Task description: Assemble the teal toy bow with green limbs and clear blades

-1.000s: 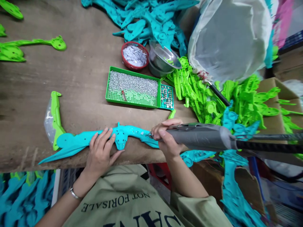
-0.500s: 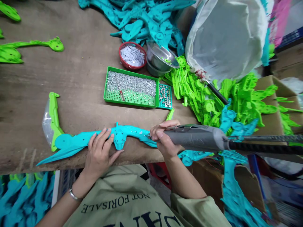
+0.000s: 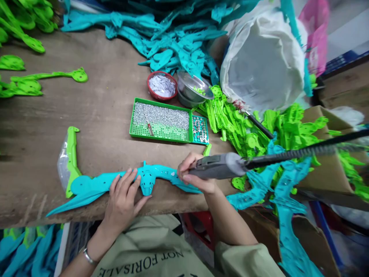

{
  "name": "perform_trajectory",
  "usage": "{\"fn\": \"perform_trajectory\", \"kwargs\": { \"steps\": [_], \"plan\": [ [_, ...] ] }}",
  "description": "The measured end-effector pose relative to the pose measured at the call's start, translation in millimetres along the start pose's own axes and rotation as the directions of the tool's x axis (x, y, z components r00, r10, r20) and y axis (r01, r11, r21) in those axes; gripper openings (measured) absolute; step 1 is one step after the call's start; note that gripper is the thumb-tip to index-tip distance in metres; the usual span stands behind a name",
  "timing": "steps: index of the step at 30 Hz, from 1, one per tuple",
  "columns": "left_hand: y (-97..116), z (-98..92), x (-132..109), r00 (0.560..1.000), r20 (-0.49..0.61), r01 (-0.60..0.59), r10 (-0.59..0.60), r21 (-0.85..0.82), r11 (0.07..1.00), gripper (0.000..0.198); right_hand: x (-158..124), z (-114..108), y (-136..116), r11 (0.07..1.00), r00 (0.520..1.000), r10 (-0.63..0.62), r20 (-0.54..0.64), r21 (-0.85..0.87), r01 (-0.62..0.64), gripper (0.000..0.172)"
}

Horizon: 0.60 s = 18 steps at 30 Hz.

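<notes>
My left hand [image 3: 123,197] lies on the left arm of a turquoise bow-shaped plastic part [image 3: 95,180]. Its fingers are stretched out over the part, with the thumb pointing toward the slotted middle piece. My right hand [image 3: 196,172] is closed around a grey electric screwdriver [image 3: 219,166] held nearly level above the part's right arm. The screwdriver's tip is hidden behind my fingers. A lime-green piece with a clear plastic blade [image 3: 70,163] stands out at the part's left end, and a small lime-green tip [image 3: 206,150] shows behind the right arm.
A green tray [image 3: 161,137] holds many small screws and a small screwdriver [image 3: 150,127]. Beside it are a turquoise tray [image 3: 206,132] of metal discs, a red basket [image 3: 150,90] and a metal bowl [image 3: 187,86]. Turquoise and lime-green parts lie heaped behind and right, near a white sack [image 3: 230,50].
The screwdriver's rear has swung away from me, and its cord now rises to the right. My left hand stays on the turquoise part. The whole view has shifted, showing more of the table's far side.
</notes>
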<state>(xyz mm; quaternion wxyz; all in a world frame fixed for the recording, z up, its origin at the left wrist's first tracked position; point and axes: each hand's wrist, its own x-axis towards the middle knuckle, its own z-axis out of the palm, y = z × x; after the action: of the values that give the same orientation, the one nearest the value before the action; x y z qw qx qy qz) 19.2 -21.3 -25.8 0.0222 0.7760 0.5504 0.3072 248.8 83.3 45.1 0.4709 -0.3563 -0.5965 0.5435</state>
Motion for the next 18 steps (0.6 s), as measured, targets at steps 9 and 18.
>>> {"fn": "perform_trajectory", "kwargs": {
  "steps": [9,18],
  "plan": [
    [2,-0.2,2,1.000,-0.021,0.005,-0.005,-0.001,1.000,0.052,88,-21,29,0.961,0.829,-0.274,-0.488,-0.178,0.212,0.026],
    [1,2.2,0,1.000,-0.016,-0.003,0.004,0.007,1.000,0.052,102,-23,50,0.971,0.798,-0.238,-0.554,-0.160,0.179,0.028]
  ]
}}
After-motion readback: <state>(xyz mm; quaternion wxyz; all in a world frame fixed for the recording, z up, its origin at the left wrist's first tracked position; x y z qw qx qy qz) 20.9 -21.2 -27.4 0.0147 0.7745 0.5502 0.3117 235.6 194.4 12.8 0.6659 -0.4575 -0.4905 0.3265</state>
